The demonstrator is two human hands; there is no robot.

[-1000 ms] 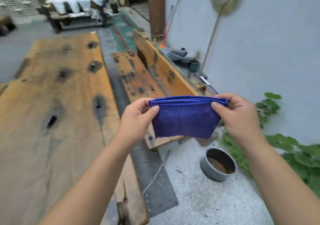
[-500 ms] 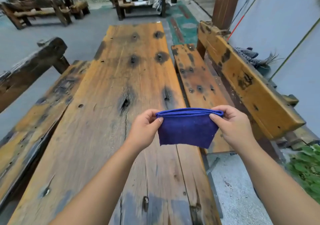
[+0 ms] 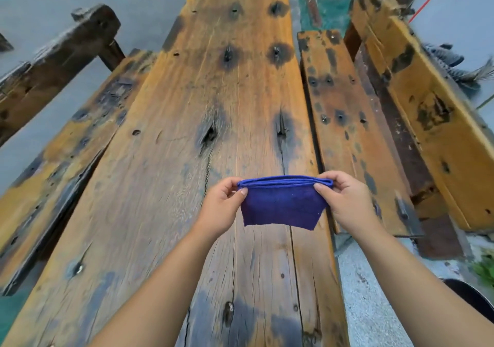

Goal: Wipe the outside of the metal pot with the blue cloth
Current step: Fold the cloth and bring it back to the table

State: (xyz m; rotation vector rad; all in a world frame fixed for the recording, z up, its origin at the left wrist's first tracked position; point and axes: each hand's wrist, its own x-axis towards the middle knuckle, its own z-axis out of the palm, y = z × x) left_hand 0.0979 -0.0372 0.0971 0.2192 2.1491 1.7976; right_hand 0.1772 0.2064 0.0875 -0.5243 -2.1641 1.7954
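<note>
Blue cloth (image 3: 283,205), folded, is held taut above a weathered wooden table (image 3: 187,133), its top corners pinched between thumb and fingers of the left hand (image 3: 220,209) and right hand (image 3: 344,202), the rest hanging below both grips.

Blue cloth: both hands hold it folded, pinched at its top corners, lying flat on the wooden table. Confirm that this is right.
Not quite. The folded blue cloth is not lying flat on the long weathered wooden table; it hangs in the air above it, its lower edge free. The rest stands: the left hand and right hand pinch its top corners. The head view shows this.
</note>
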